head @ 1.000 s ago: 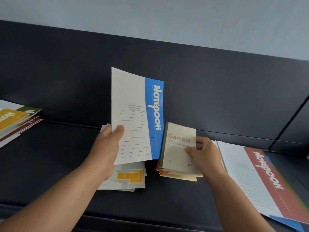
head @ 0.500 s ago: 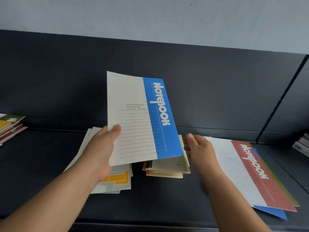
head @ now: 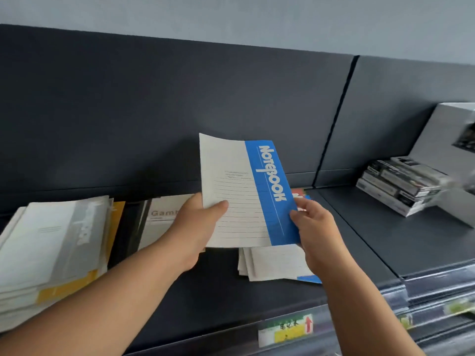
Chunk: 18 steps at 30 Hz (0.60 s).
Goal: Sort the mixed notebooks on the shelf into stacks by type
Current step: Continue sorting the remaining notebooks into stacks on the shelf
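Mid frame, your left hand (head: 198, 227) and right hand (head: 312, 227) both pinch the notebook (head: 244, 191) between them. It is white with a blue strip.

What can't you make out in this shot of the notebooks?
Head view:
- Gambit notebook: title partly hidden by left hand.
- Right pile: covers hidden under blue notebook and right hand.
- Left stack: print blurred.
- Shelf label: too small, blurred.

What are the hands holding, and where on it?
The blue notebook: the left hand grips its white left edge, thumb on the cover; the right hand pinches its blue right edge.
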Each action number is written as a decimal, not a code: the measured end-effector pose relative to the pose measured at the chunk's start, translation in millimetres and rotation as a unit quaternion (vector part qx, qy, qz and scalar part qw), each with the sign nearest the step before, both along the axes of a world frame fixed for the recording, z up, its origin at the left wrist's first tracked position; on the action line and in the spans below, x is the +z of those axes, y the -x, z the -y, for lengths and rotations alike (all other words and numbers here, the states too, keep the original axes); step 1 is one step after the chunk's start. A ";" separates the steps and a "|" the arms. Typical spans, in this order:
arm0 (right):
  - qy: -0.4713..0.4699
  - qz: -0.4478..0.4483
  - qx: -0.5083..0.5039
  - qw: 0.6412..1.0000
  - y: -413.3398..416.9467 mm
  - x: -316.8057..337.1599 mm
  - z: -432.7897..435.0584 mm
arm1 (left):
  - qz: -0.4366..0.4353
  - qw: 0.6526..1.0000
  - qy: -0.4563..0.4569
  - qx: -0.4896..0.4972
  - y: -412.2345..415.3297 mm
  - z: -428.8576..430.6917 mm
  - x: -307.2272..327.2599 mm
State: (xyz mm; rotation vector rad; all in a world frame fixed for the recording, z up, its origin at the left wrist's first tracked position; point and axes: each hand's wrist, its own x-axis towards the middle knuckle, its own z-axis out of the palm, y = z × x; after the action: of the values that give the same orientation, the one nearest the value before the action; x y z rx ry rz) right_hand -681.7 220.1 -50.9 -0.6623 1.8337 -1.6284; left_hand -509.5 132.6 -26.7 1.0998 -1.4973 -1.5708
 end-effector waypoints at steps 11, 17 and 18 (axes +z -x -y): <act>-0.188 -0.200 -0.003 0.962 65.5 -32.7 -33.1 | 0.387 0.892 0.229 -0.056 69.3 -14.8 -52.0; -0.259 -0.351 0.016 0.900 72.4 -45.5 -35.5 | 0.462 0.849 0.253 -0.046 73.6 -10.2 -74.3; -0.274 -0.361 0.021 0.891 72.0 -45.7 -36.5 | 0.460 0.848 0.259 -0.041 73.6 -11.2 -74.4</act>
State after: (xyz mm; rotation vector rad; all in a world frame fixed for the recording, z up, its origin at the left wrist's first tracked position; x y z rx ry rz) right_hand -753.8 256.6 -96.6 -1.1138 2.6182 -0.7727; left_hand -583.1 143.8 -101.1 1.5380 -2.4154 -0.5376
